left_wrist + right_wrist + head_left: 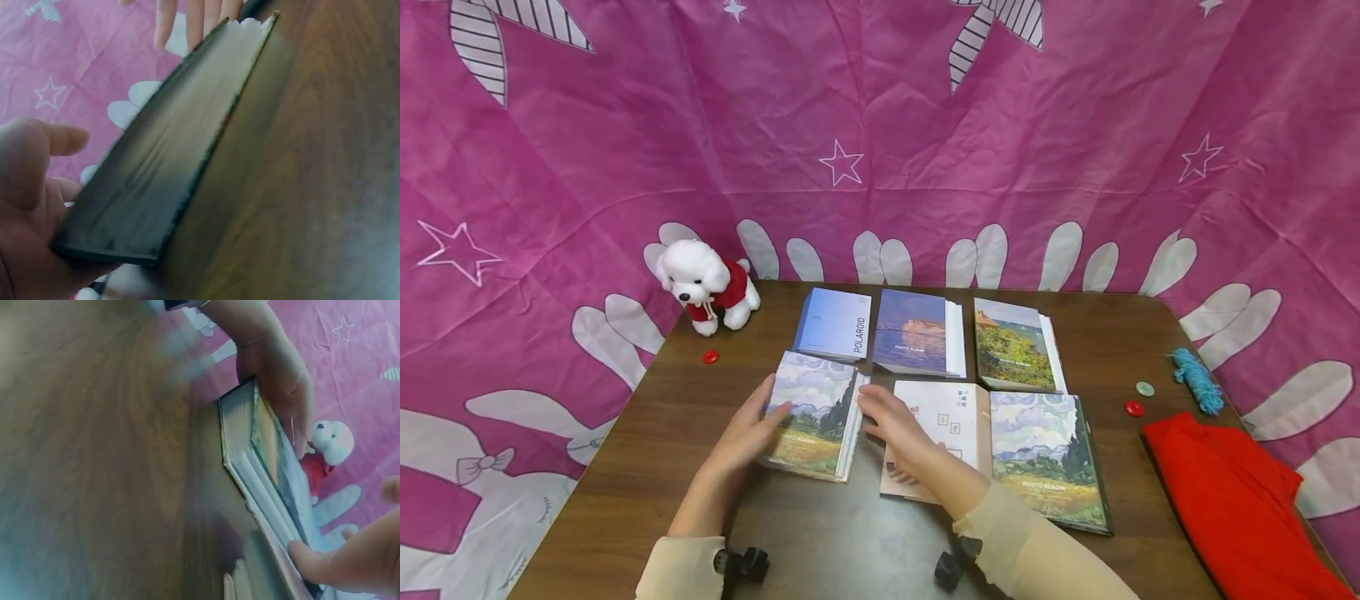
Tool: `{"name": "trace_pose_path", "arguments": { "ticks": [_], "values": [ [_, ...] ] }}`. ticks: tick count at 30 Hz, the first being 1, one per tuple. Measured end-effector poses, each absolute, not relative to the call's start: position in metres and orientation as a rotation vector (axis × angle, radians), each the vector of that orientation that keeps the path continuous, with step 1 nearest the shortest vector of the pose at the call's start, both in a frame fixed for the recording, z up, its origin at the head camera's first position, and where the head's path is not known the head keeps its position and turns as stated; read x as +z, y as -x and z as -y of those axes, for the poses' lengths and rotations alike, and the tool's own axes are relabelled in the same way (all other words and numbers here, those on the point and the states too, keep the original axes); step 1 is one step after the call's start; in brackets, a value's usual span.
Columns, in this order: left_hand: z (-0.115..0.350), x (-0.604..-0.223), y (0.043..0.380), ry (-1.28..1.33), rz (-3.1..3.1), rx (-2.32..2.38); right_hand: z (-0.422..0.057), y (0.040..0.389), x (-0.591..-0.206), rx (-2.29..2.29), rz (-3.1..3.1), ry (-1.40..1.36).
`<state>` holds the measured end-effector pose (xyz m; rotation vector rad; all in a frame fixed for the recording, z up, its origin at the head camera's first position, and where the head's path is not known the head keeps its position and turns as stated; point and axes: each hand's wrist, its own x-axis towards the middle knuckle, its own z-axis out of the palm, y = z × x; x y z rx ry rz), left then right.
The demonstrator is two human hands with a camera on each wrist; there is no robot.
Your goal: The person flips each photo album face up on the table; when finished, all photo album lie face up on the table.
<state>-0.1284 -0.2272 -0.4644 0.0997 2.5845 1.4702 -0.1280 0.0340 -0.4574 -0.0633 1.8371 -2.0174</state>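
Observation:
A photo album [811,417] with a painted landscape cover lies at the front left of several albums, its page edges facing right. My left hand [748,429] lies along the spine, its thumb over the cover's left side. The left wrist view shows that thumb raised clear of the album [162,144]. At the opposite side my right hand [898,425] touches the page edges, and its thumb [306,559] rests there in the right wrist view. The right fingers [195,25] look fairly straight in the left wrist view. Whatever lies under the album is hidden.
Behind stand a blue Polaroid album [835,323], a purple sea-cliff album [912,329] and a garden album [1015,346]. A pale album [925,408] and another landscape album [1037,450] lie right. A toy dog [707,283], blue yarn [1197,382] and red cloth [1232,492] sit around.

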Motion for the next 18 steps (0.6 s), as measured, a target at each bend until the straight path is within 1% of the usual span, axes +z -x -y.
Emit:
{"name": "trace_pose_path", "arguments": {
  "ticks": [4,8,18],
  "values": [
    [0.228,-0.457,0.128,-0.114,-2.74,1.39,-0.048,0.126,-0.451,-1.969,-1.935,0.126],
    [0.219,-0.453,0.129,-0.134,-2.819,1.488,-0.067,0.127,-0.443,-2.012,-1.995,0.155],
    [0.163,-0.456,0.126,-0.214,-2.719,1.815,-0.12,0.117,-0.432,-2.118,-2.128,0.043]
  ]
}}
